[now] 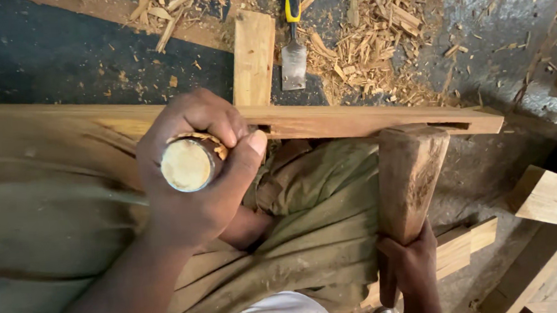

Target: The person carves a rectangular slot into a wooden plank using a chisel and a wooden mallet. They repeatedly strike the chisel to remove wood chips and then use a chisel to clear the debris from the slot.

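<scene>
The left hand (193, 164) is curled into a tight fist, thumb pressed along the side, forearm reaching in from the lower left. The right hand (410, 264) is lower, fingers wrapped closed, wrist coming up from the bottom edge.

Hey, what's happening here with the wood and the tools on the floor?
A person is working on a long wooden rail that lies across their lap. The left hand is closed around a round-ended chisel handle, held upright over the rail. The right hand grips a wooden mallet, its head near a slot cut at the rail's far end. Beyond the rail, a second chisel with a yellow and black handle lies on the floor beside a short board and a heap of wood chips.
</scene>
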